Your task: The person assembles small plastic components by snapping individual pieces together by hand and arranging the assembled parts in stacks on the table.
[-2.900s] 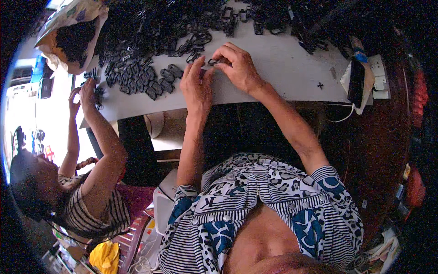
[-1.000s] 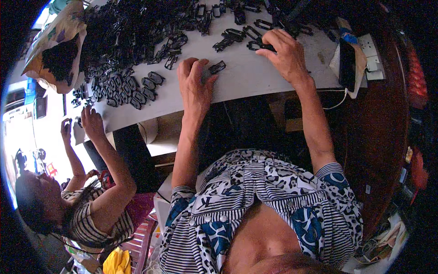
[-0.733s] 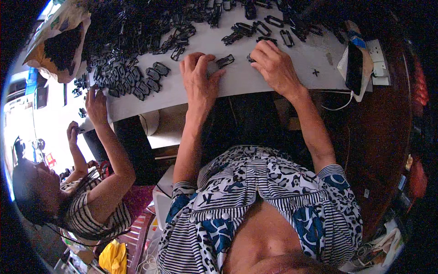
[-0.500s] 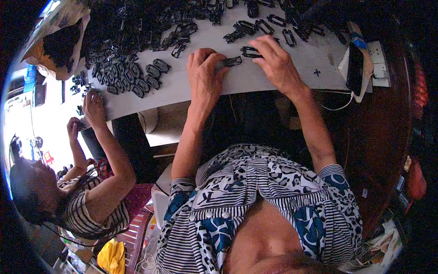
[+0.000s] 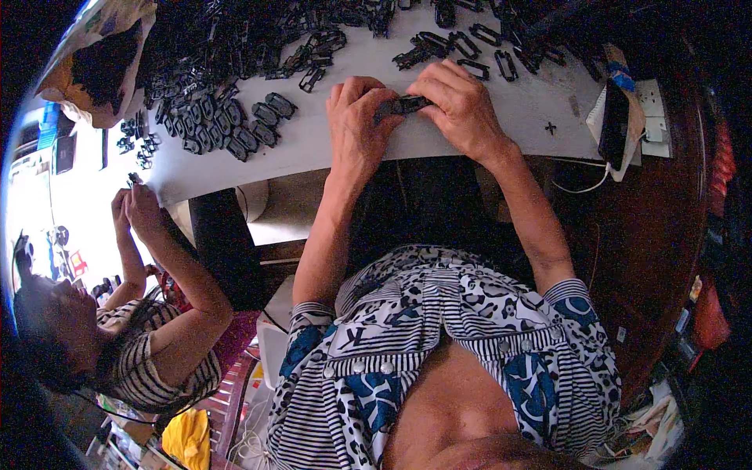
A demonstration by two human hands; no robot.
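My left hand point(image 5: 359, 117) is closed, thumb and fingers pinching one end of a small black plastic part point(image 5: 405, 104) just above the white table point(image 5: 329, 157). My right hand point(image 5: 457, 100) pinches the part's other end, so both hands meet on it. Whether it is one piece or two pressed together cannot be made out. Beyond my right fingers lie several loose black oblong frames point(image 5: 486, 34). To the left of my left hand, several rounded black parts point(image 5: 211, 125) sit in a close cluster.
A big heap of black parts point(image 5: 227, 47) covers the table's far left. At the right lie a small black cross-shaped piece point(image 5: 550, 128), a dark phone-like device point(image 5: 613, 117) with a white cable, and a power strip point(image 5: 652, 117). A co-worker's hands point(image 5: 137, 207) handle small pieces at the left.
My right hand has moved left from a black frame's spot to meet my left hand on the part. The co-worker's hands have drawn together, nearer the table edge.
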